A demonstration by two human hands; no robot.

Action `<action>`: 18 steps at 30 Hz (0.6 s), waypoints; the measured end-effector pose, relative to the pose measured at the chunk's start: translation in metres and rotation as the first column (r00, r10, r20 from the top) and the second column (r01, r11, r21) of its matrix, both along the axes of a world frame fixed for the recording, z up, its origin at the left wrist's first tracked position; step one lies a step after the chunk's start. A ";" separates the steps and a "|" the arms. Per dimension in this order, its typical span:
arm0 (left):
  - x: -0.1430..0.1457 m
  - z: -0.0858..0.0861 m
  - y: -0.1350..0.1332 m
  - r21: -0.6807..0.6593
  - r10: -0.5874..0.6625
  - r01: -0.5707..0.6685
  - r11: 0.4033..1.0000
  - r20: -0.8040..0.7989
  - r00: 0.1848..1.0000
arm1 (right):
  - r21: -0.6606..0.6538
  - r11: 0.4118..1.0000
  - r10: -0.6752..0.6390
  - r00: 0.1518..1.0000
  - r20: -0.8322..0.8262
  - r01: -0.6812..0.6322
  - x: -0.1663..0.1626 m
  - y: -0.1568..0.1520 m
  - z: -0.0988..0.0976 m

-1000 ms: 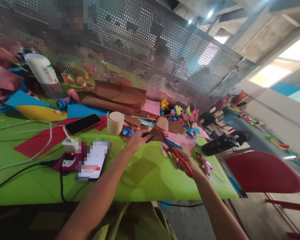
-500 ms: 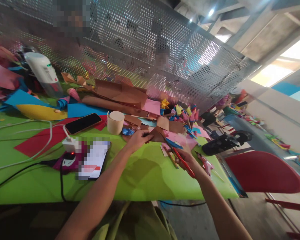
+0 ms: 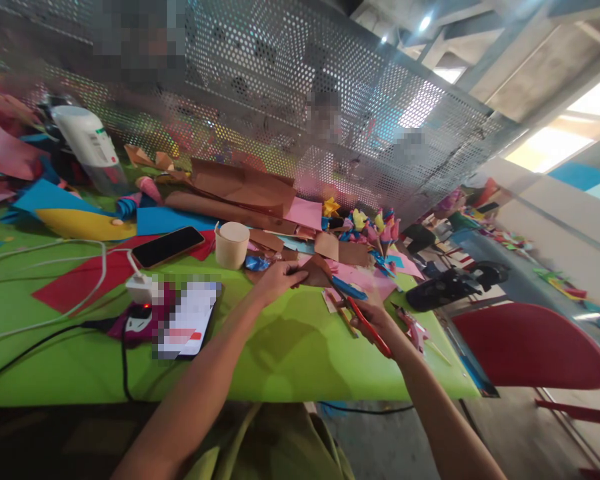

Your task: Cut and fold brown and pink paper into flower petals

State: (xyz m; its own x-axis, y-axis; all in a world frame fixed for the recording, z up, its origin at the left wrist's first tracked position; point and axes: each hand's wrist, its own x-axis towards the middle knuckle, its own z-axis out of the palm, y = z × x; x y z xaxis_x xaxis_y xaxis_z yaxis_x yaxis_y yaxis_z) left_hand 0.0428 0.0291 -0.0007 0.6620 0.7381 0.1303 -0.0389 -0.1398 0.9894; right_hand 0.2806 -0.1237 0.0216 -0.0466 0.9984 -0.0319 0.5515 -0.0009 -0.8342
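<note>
My left hand point(image 3: 275, 280) pinches a small folded piece of brown paper point(image 3: 316, 271) just above the green table point(image 3: 290, 353). My right hand point(image 3: 375, 321) grips red-handled scissors point(image 3: 365, 320), whose blades point up and left toward the brown paper and end close to it. Both forearms reach in from the bottom of the view.
A paper cup point(image 3: 231, 245), a dark phone point(image 3: 167, 247) on red paper, a second phone point(image 3: 187, 320) and a white charger with cables lie to the left. Brown, blue and pink sheets and folded paper shapes point(image 3: 370, 230) crowd the back by a perforated screen. A red chair point(image 3: 525, 347) stands right.
My right hand with the scissors has shifted slightly right and down, away from the brown paper. My left hand has stayed in place on the paper.
</note>
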 end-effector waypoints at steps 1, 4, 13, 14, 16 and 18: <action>0.000 0.000 0.000 0.000 0.001 -0.001 1.000 -0.003 1.000 | -0.009 1.000 0.008 1.000 0.003 -0.008 0.000 -0.001 0.001; -0.001 0.003 -0.001 -0.026 -0.019 0.019 0.999 0.009 1.000 | -0.034 0.999 0.027 0.999 0.021 -0.026 -0.001 -0.004 0.007; -0.003 0.009 -0.005 -0.019 -0.097 0.097 0.995 -0.018 0.995 | 0.009 1.000 0.015 0.990 0.140 -0.016 -0.006 -0.013 0.016; -0.003 0.010 -0.006 -0.010 -0.104 0.104 0.995 -0.024 0.994 | 0.004 1.000 0.010 0.989 0.149 -0.011 -0.006 -0.013 0.015; -0.004 0.010 -0.006 -0.003 -0.107 0.107 0.994 -0.027 0.994 | -0.007 1.000 0.024 0.988 0.150 -0.023 -0.007 -0.011 0.014; -0.004 0.011 -0.007 -0.005 -0.105 0.104 0.995 -0.024 0.994 | -0.015 0.999 0.040 0.990 0.135 -0.038 -0.009 -0.010 0.015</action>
State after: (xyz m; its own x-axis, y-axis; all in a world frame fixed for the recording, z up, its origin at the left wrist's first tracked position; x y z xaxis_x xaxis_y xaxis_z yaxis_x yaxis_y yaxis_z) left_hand 0.0385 0.0225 0.0099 0.7384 0.6652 0.1104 -0.0291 -0.1320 0.9908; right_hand 0.2713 -0.1336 0.0364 -0.0796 0.9954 -0.0528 0.6593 0.0128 -0.7517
